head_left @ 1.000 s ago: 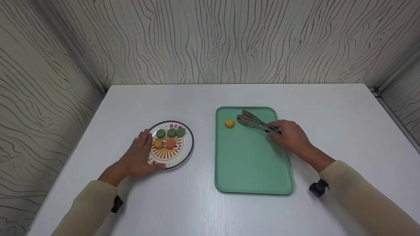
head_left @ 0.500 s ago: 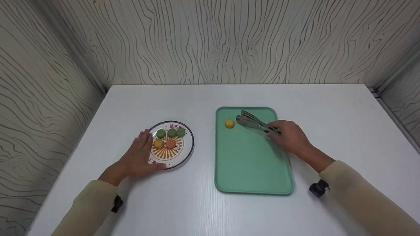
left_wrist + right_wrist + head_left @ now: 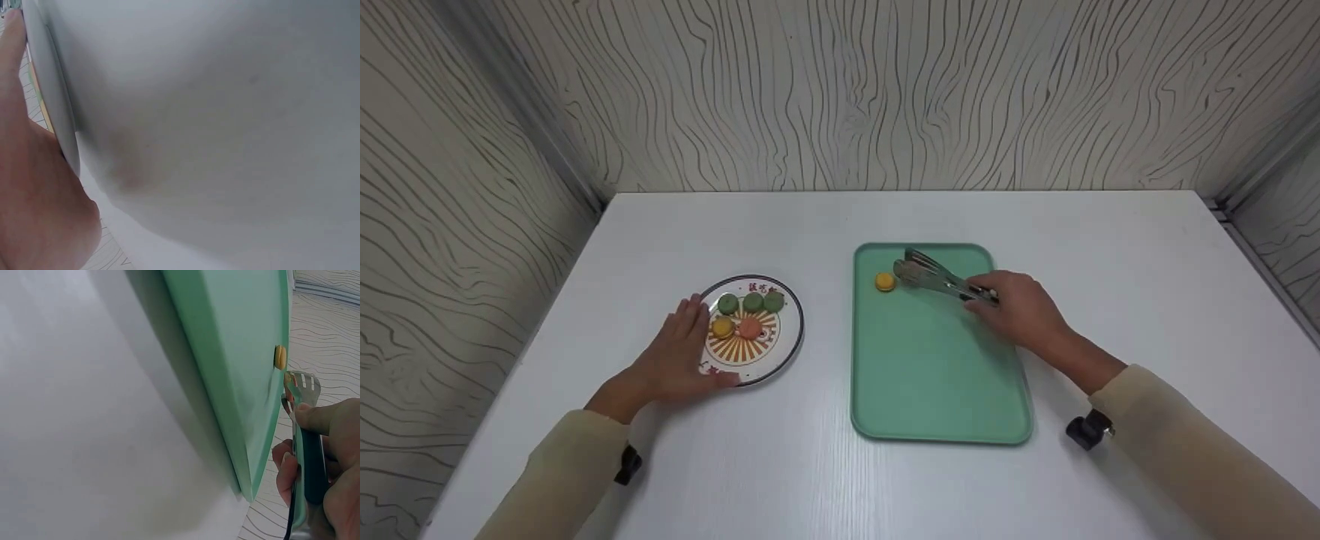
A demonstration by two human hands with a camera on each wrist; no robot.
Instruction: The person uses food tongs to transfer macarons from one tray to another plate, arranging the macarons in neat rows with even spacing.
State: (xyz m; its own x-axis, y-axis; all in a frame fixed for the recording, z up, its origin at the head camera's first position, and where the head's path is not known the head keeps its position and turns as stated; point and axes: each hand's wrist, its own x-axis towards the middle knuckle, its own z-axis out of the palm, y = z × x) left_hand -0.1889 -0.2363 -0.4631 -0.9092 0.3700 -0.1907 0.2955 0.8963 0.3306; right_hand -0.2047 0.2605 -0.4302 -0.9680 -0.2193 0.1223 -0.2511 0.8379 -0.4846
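Observation:
In the head view, my left hand lies along the left rim of a round white plate, fingers straight and thumb at the near edge. On the plate are several macarons: a green row, a yellow one and an orange-pink one. My right hand grips metal tongs with dark handles over a green tray. A yellow macaron sits on the tray, just left of the tong tips. Something pinkish shows between the tips in the right wrist view; whether it is held cannot be told.
The plate and tray stand apart on a white table. Wood-grain panels rise behind the table and at its sides. A dark device is strapped at the right wrist, and another at the left.
My right hand and the tongs have shifted slightly left and away from me, bringing the tips nearer the yellow macaron. My left hand has stayed at the plate.

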